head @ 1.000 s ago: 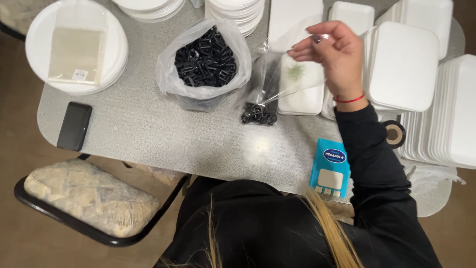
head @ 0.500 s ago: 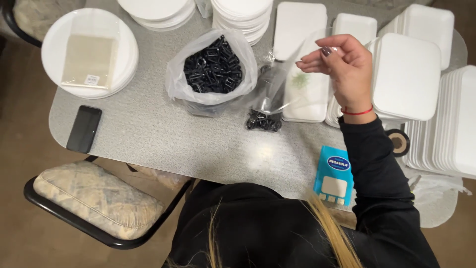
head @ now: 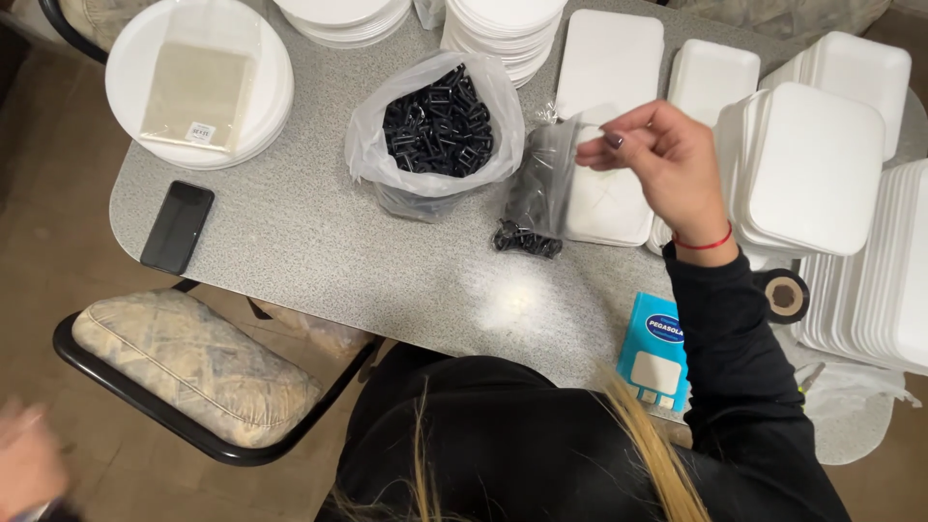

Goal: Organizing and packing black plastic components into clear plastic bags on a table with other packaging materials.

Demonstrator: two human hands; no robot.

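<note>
A small clear plastic bag (head: 546, 184) — filled toward its bottom with black plastic clips — hangs above the grey speckled table (head: 319, 251), its top edge pinched between the fingers of the right hand (head: 667, 164). Just left stands a larger open bag of clips (head: 435, 130). The left hand (head: 24, 464) is a blur at the frame's lower corner — whether it is closed cannot be told.
</note>
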